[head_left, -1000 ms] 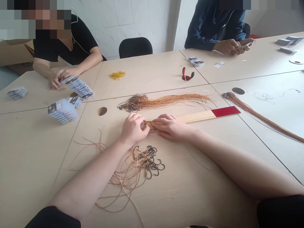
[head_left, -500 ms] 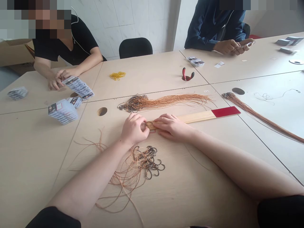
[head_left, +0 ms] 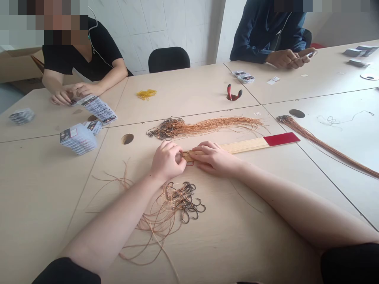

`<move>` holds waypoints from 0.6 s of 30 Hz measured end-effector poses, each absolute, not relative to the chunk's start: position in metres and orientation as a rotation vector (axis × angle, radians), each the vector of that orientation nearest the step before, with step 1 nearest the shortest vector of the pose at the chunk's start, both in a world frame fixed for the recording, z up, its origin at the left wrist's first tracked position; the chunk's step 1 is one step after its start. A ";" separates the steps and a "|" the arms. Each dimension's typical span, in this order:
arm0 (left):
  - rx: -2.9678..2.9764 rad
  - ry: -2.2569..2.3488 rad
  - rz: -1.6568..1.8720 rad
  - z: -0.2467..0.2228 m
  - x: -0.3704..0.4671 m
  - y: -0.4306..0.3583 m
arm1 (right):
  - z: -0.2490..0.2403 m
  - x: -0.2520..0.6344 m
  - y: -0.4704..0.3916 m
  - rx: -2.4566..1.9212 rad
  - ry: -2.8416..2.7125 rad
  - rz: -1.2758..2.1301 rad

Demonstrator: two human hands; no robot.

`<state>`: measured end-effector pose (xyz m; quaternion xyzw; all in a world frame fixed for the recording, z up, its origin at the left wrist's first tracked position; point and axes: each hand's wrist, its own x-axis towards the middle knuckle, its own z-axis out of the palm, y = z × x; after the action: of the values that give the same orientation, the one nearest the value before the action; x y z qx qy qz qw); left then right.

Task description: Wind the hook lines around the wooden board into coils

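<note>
My left hand [head_left: 167, 159] is closed in a pinch at the left end of a narrow wooden board [head_left: 242, 146], whose right end is red. A dark fish hook [head_left: 185, 154] shows at the fingertips, partly hidden. My right hand [head_left: 214, 158] lies over the board with its fingers stretched out, just right of the hook. Any line under that palm is hidden. Nearer me, a loose pile of fish hooks [head_left: 189, 199] with tangled orange-brown lines [head_left: 154, 225] lies beside my left forearm. Beyond the board rests a bundle of hooks with long brown lines [head_left: 213, 125].
Another hook-and-line bundle [head_left: 314, 136] lies at right. Red-handled pliers [head_left: 230, 92] stand in a table hole. Yellow pieces [head_left: 146, 94] and stacked clear packs [head_left: 77, 139] are on the table [head_left: 237, 236]. Two people sit opposite; one person's hands [head_left: 286, 58] hold a phone.
My hands and the board look almost unmoved. Across the table at left, the other person's hands have shifted slightly left and apart, with a small dark item between them.
</note>
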<state>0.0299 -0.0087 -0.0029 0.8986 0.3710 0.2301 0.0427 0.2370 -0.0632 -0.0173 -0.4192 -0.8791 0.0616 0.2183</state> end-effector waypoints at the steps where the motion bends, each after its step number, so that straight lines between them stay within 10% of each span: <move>1: 2.750 1.134 0.702 -0.003 0.030 -0.009 | -0.017 0.237 -0.063 -1.160 -2.430 0.170; 18: 2.745 1.122 0.705 -0.004 0.030 -0.008 | -0.014 0.237 -0.064 -1.180 -2.434 0.204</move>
<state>0.0299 -0.0076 -0.0038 0.8996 0.3677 0.2310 0.0466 0.2373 -0.0638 -0.0136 -0.4250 -0.8767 0.0733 0.2131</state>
